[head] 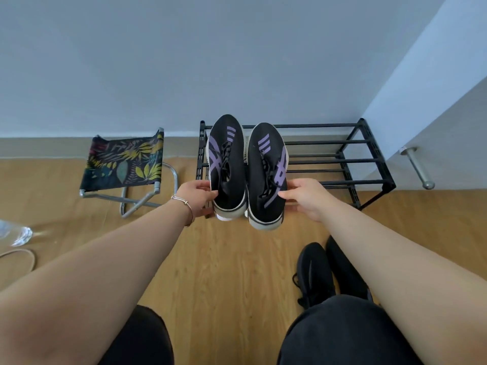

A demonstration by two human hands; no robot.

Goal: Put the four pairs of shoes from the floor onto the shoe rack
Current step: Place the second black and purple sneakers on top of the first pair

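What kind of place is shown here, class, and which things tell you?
Probably a home entryway or room corner: a black metal shoe rack against a plain pale wall, light wooden floor, and a leaf-patterned folding stool.

Black sneakers (pixel 247 167) purple stripes; black rack (pixel 350 159); leaf-print stool (pixel 123 164).

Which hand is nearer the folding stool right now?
Left. The left hand grips a shoe just right of the folding stool; the right hand is farther right, beyond both shoes.
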